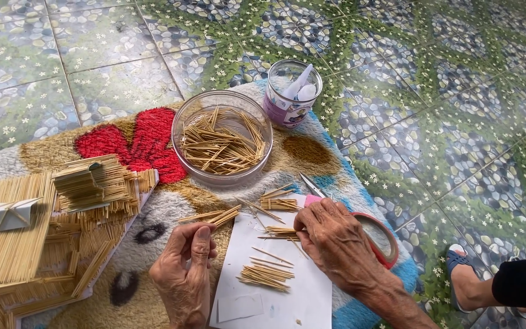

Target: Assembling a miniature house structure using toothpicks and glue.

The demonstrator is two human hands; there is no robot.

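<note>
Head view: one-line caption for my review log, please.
Left hand pinches a stick while right hand rests on stick bundles on white paper, near a clear bowl.

Thin pale wooden sticks (266, 275) lie in small loose bundles, mostly flat and roughly parallel, on a white paper sheet (275, 298) spread over the rug. One bundle (280, 231) sits at the right hand (336, 240), apparently touching its fingertips.
</note>
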